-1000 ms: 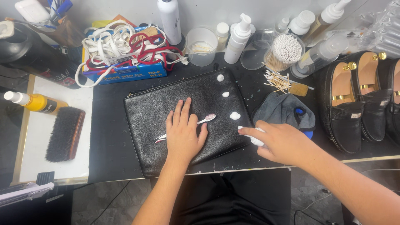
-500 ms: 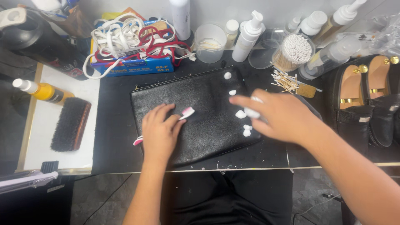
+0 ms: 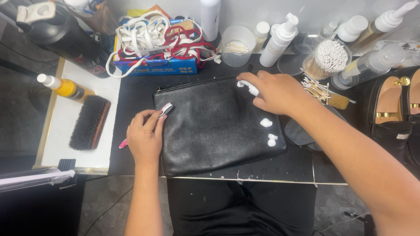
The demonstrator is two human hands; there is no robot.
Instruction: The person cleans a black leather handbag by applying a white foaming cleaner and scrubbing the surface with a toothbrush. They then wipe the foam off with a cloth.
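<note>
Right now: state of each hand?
Left hand: closed on a toothbrush, at the black pouch.
Right hand: fingers smearing white foam there.

The right hand [image 3: 275, 89] covers most of a small white object at the pouch's [image 3: 214, 126] twelve o'clock edge; its kind cannot be determined. The left hand [image 3: 144, 140] hides the toothbrush's [image 3: 165, 109] mid-handle. The loafers [image 3: 393, 109] at three o'clock are cut off by the frame edge.

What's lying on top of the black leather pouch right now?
On the black leather pouch: white foam blobs, the left hand holding a pink-handled toothbrush, and the right hand at its top edge. Anything under the hands is hidden.
</note>
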